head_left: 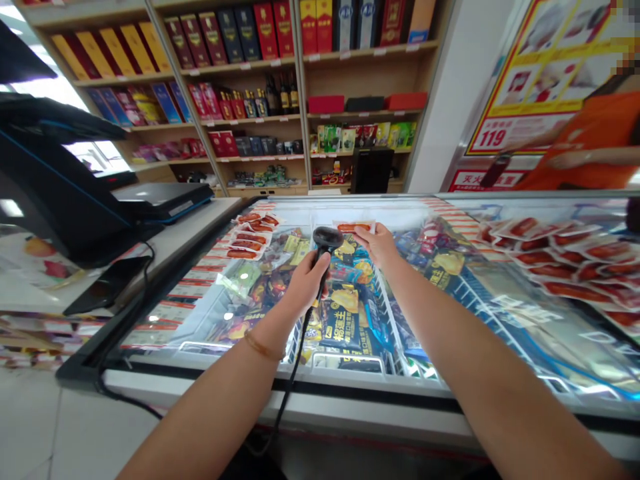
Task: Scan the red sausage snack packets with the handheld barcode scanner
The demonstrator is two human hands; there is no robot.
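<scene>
My left hand (pixel 307 281) is wrapped round the handle of a black corded barcode scanner (pixel 327 236), its head pointing away from me over the chest freezer. Just right of the scanner head, my right hand (pixel 379 245) pinches the end of a clear-packed sausage (pixel 353 228). Below both hands, frozen goods in printed bags (pixel 345 320) show through the freezer's glass top (pixel 200 320). Several packed sausages (pixel 246 245) lie on the glass to the left of my hands. A larger pile of packed sausages (pixel 565 253) lies on the right.
A black scale (pixel 165 200) and a dark checkout machine (pixel 45 180) stand on the left counter. Shelves (pixel 245 67) with boxes and bottles line the back wall. Behind the freezer at the right, a person in an orange top (pixel 595 147) holds a dark object. The scanner's cable (pixel 295 367) hangs over the freezer's front edge.
</scene>
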